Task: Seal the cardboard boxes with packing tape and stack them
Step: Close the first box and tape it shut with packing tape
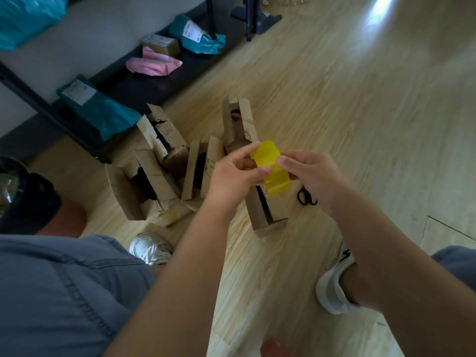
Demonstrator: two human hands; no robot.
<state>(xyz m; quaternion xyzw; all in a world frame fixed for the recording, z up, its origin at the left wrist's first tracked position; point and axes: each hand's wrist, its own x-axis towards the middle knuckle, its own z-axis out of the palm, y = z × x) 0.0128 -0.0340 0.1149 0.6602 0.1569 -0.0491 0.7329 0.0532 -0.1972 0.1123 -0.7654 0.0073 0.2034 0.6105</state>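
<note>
Tape roll (270, 167), yellow, is in both your hands just right of frame centre, held above the floor (360, 99). Your left hand (237, 173) grips it from 9 o'clock, with fingers curled, thumb tip on the roll's outer face and forefinger over its top edge. Your right hand (313, 176) grips it from 3 o'clock, with the thumb pressed on the outer face and the other fingers curled behind the roll. Can't tell whether a tape end is lifted.

Boxes, clocked from the roll:
- near box (268, 212) at 6 o'clock, directly below the roll, its far end hidden by your hands
- tall box (240, 122) at 12 o'clock, its near end hidden by your left hand
- middle box (201, 168) at 9 o'clock, just beyond your left hand
- torn box (164, 135) at 10 o'clock, tilted, its flap edges ragged
- wide box (139, 184) at 9 o'clock, farthest out, near your left knee

All five are cardboard, and each shows a dark open gap between its top flaps.

Scissors (306, 198) with black handles lie on the floor at 4 o'clock of the roll, just beside the near box and partly under your right hand.

Dark low shelf (134, 86) runs through the frame's 10 to 12 o'clock. It carries a teal bag (103, 109), pink bags (154, 64) and a small parcel (162, 45).

Your silver shoe (150, 248) is at the frame's 7 o'clock and your white shoe (334, 287) at 5 o'clock.
</note>
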